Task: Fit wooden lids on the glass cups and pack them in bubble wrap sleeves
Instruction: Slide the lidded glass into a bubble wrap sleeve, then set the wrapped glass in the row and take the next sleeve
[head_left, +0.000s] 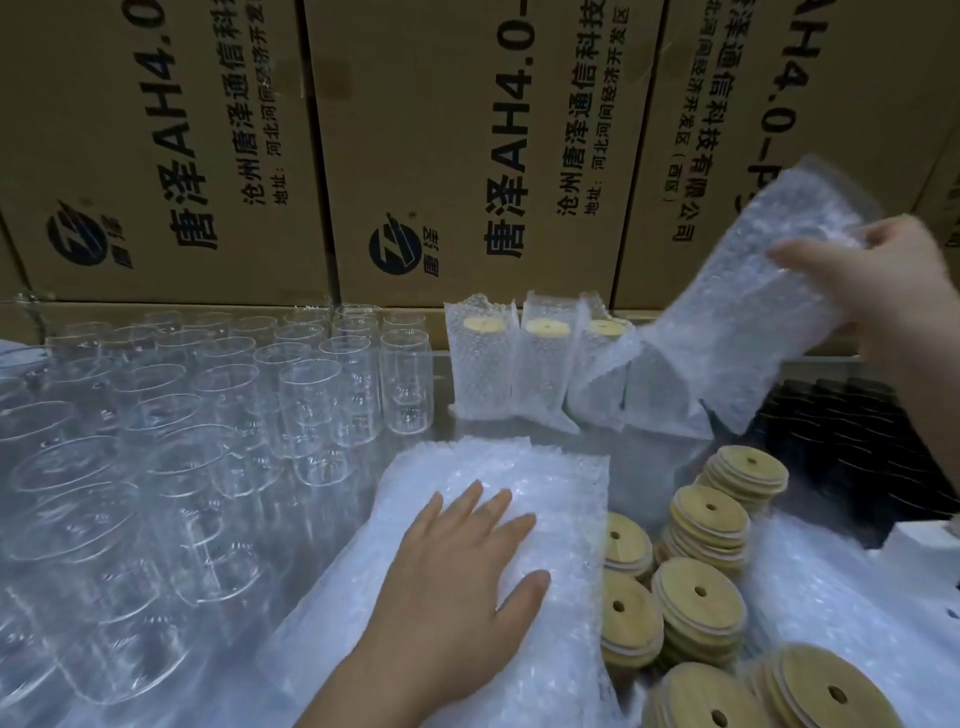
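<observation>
My left hand (467, 566) lies flat, fingers straight, on a stack of empty bubble wrap sleeves (561, 499) at the front centre. My right hand (878, 280) grips a filled bubble wrap sleeve (753, 312), tilted in the air at the right. Its lower end hangs just above the row of packed cups. Three packed cups (483, 358) with wooden lids showing stand upright at the back centre. Several bare glass cups (311, 395) fill the left side. Stacks of round wooden lids (696, 603) with a small hole sit at the front right.
Large printed cardboard boxes (441, 156) form a wall right behind the cups. A black ribbed tray (852, 447) sits at the right under my right forearm. More bubble wrap (831, 613) lies at the front right beside the lids.
</observation>
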